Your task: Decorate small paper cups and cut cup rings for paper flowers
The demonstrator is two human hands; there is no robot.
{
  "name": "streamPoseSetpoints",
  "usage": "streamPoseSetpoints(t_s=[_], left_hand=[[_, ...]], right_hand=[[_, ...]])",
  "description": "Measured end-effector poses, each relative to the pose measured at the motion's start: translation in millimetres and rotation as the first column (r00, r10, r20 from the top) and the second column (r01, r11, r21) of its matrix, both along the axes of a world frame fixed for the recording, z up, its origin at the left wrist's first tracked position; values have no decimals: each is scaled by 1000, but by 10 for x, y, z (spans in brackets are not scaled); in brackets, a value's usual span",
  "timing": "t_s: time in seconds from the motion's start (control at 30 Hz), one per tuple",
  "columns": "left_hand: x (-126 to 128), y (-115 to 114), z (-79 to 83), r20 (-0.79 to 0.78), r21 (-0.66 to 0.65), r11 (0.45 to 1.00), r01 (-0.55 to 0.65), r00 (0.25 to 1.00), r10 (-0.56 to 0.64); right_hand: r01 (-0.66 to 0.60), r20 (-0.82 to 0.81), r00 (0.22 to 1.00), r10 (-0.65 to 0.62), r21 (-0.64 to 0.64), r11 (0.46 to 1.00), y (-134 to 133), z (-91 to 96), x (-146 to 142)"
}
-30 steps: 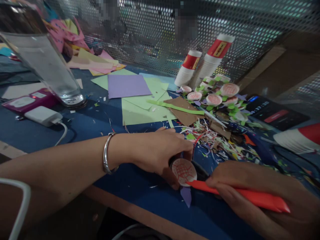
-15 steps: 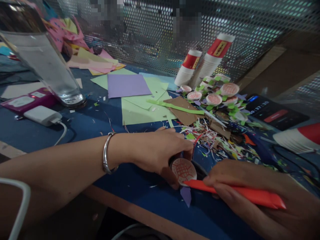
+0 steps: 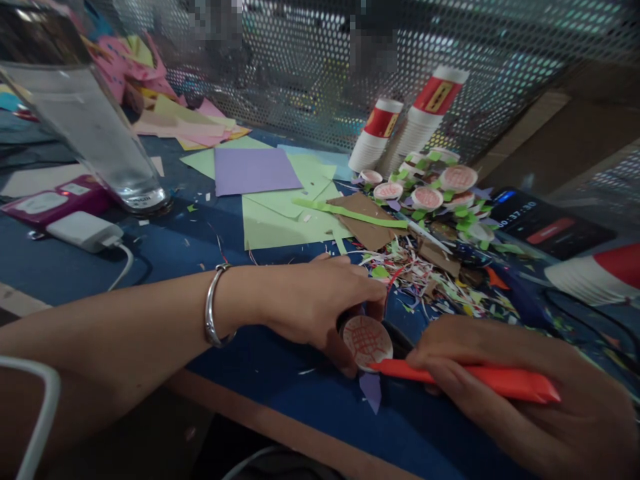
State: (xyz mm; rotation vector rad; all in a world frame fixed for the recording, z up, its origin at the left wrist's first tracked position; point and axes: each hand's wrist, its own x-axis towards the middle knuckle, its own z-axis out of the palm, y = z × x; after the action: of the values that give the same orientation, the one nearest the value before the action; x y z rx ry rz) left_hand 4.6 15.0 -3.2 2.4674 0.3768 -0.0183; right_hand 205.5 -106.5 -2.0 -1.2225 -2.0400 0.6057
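Observation:
My left hand (image 3: 320, 303), with a silver bangle on its wrist, closes round a small round white paper piece (image 3: 367, 341), which looks like a cup bottom. Red lines in a grid cover its face. A purple pointed paper bit (image 3: 371, 392) sticks out below it. In my right hand (image 3: 520, 387) is an orange-red marker (image 3: 480, 379), gripped like a pen. The marker's tip touches the lower edge of the round piece. Similar round pieces (image 3: 427, 198) with red drawings and green paper bits lie heaped at the right.
Stacked paper cups (image 3: 377, 137) stand behind the heap, against a perforated metal screen (image 3: 300, 87). Paper scraps (image 3: 425, 283) lie beyond my hands, near a phone (image 3: 550, 223). Purple paper (image 3: 255, 170) rests on green sheets (image 3: 280, 230). At left are a water bottle (image 3: 100, 127) and a white plug (image 3: 85, 230).
The back end of the marker has tilted up slightly in my right hand, its tip still at the round piece's lower edge. My left hand stays nearly still.

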Motion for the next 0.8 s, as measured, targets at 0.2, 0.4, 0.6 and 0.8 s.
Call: streamPoseSetpoints(t_s=[0.2, 0.4, 0.6, 0.8], left_hand=[[-9, 0, -19, 19, -10, 1000, -7, 1000, 7], [-4, 0, -4, 22, -3, 1000, -3, 1000, 3], [-1, -3, 7, 12, -8, 1000, -1, 1000, 1], [-5, -3, -7, 12, -2, 1000, -6, 1000, 6]], right_hand=[[36, 39, 998, -40, 104, 994, 8, 26, 67], [82, 80, 993, -86, 45, 996, 4, 55, 85], [60, 87, 994, -70, 113, 992, 10, 41, 75], [30, 79, 996, -36, 78, 997, 27, 35, 80]])
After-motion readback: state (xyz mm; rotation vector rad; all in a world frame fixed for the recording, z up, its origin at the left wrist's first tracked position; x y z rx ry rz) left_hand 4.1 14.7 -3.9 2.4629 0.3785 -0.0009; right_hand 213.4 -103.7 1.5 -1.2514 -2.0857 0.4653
